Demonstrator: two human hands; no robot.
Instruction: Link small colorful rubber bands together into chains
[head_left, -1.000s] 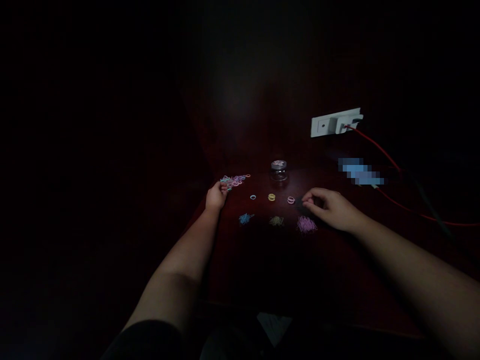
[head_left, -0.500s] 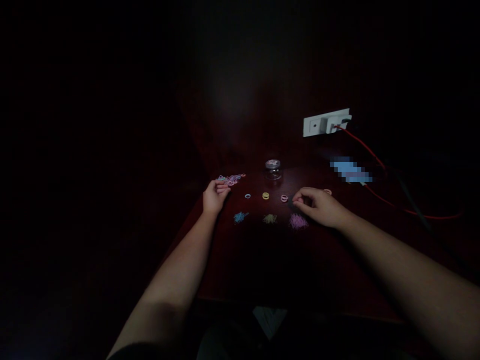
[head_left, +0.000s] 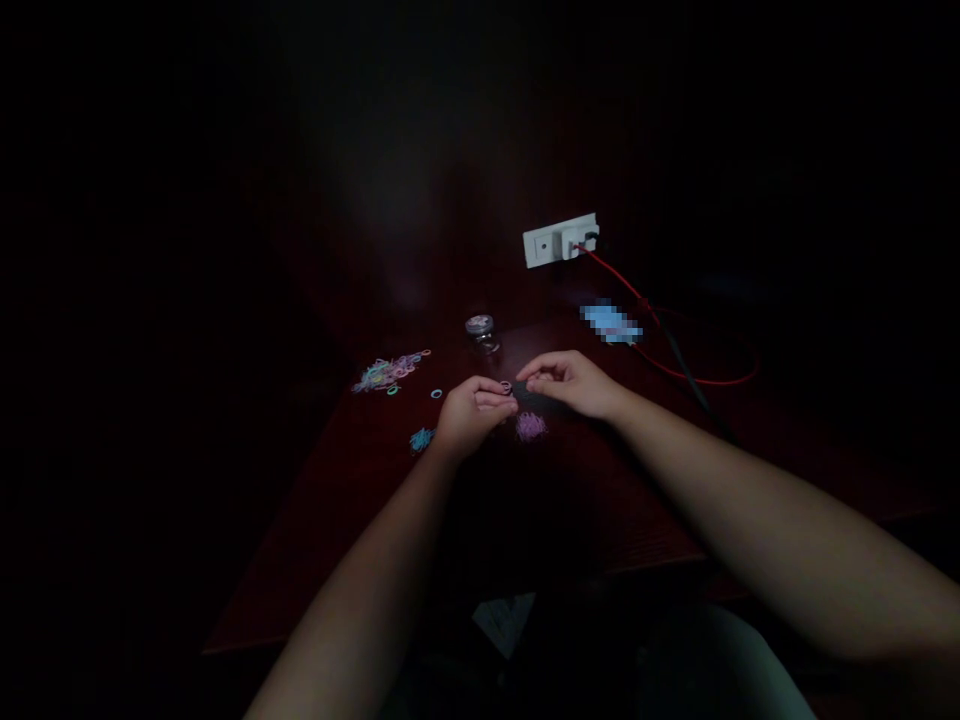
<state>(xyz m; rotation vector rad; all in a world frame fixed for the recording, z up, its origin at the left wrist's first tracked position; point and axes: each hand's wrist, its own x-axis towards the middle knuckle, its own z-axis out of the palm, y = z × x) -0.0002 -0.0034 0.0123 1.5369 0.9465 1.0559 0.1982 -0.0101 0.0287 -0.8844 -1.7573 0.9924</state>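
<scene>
My left hand (head_left: pixel 474 415) has come in over the middle of the dark red table, thumb and fingers drawn together; anything between them is too small to make out. Just beyond its fingertips lie pink elastic bands (head_left: pixel 506 386). My right hand (head_left: pixel 568 383) hovers to the right of them with curled fingers, and I cannot see what its pinch holds. Below the hands is a pile of purple bands (head_left: pixel 531 426). A blue pile (head_left: pixel 421 440) lies left of my left hand, with a single blue band (head_left: pixel 436 394) behind it.
A mixed heap of colourful bands (head_left: pixel 390 372) lies at the table's left edge. At the back stands a small clear jar (head_left: pixel 480 328). A wall socket (head_left: pixel 561 242) with a charger feeds a red cable (head_left: pixel 686 376) to a blurred blue object (head_left: pixel 611 322) at right.
My left hand has left the mixed heap and moved right, close to my right hand, now covering the yellow bands. The view has swung to the right.
</scene>
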